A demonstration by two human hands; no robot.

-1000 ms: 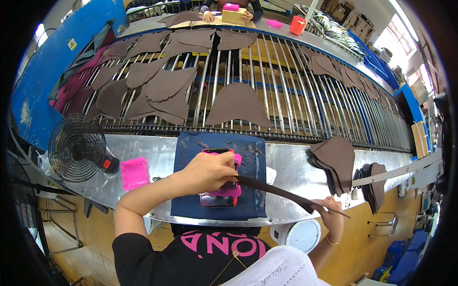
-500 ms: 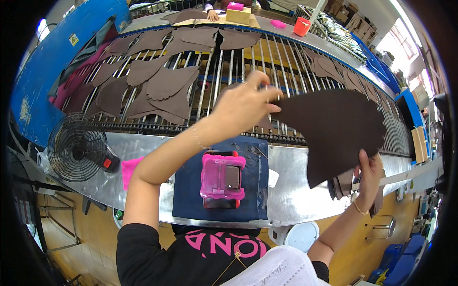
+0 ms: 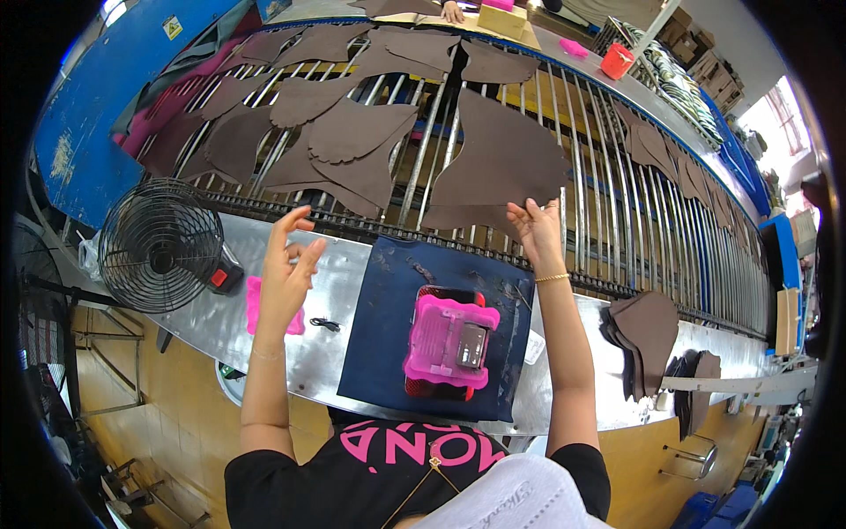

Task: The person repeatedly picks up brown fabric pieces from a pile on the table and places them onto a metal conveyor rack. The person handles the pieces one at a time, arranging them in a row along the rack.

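Observation:
A large dark brown leather panel [image 3: 502, 145] with a scalloped right edge lies on the metal bars of the rack, overlapping another brown piece [image 3: 463, 218] below it. At its lower right edge is my right hand [image 3: 536, 234], fingertips close to or touching the leather, fingers apart. My left hand [image 3: 289, 273] hovers above the metal table near the fan, fingers spread and nothing in them. Between my arms, a pink plastic device [image 3: 445, 339] with a small dark window rests on a dark blue mat [image 3: 374, 326].
More brown panels [image 3: 344, 132] cover the rack's left side. A black wire fan [image 3: 160, 251] and pink pad [image 3: 256, 304] sit left. Stacked brown pieces [image 3: 648, 331] lie right, by a pale bar [image 3: 749, 383]. Another person's hand [image 3: 452, 11] shows across the rack, near a red bucket [image 3: 617, 60].
The leather panel, held up by both hands before, now lies on the rack's bars. My left hand has let go and drawn back to the lower left; my right moved left.

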